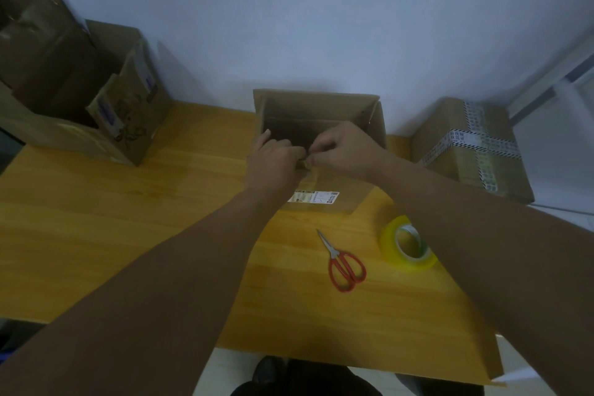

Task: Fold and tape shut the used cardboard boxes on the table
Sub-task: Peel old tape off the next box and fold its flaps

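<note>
A plain pale blue-grey wall [321, 10] rises behind the yellow wooden bench [128, 219]. A whitish frame [546, 88] slants at the right. Pale floor [221, 373] shows below, and the light is dim.

An open brown cardboard box [321, 112] was set at the middle of the table [128, 219], a white label [313, 196] borne on its near side. A taped box [466, 151] was placed to its right; worn open boxes [80, 100] were grouped at the left.

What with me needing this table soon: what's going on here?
A person's left hand and right hand meet at the near edge of the open box, pinching something small there; what, I cannot tell. The scissors and tape roll lie untouched nearby. A taped box sits to the right, other opened boxes to the left.
</note>
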